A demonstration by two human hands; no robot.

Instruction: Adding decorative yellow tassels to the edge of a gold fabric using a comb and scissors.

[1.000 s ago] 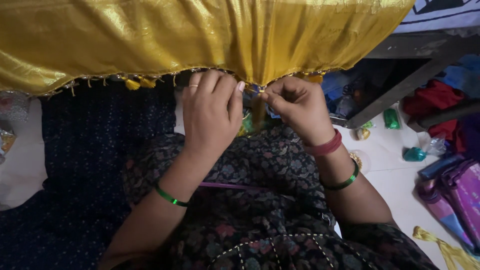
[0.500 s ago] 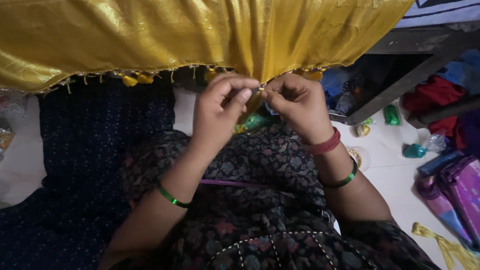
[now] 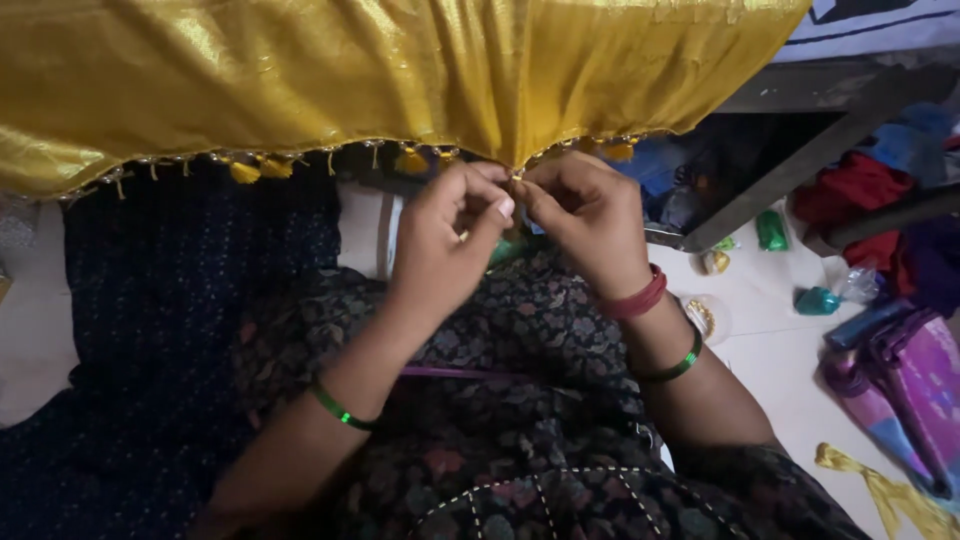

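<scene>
A shiny golden-yellow cloth [image 3: 380,70] hangs across the top of the view, its lower hem trimmed with small yellow tassels [image 3: 245,172] and beads. My left hand [image 3: 445,240] and my right hand [image 3: 585,215] meet at the hem's lowest point, fingertips pinched together on the edge of the cloth. Whatever small thing lies between the fingertips is too small to make out. A green bangle sits on each forearm, and a red one on the right wrist. My lap is covered by dark flower-patterned clothing [image 3: 520,400].
A dark blue dotted cloth [image 3: 170,300] lies at the left on a pale floor. At the right are a dark slanted bar [image 3: 800,150], red cloth [image 3: 860,190], small green spools [image 3: 770,230], a pink and purple bag [image 3: 915,380] and a yellow strip [image 3: 880,490].
My left hand has turned from lying flat with its back up to a pinch at the hem, fingertips meeting the right hand's. The right hand has stayed at the hem.
</scene>
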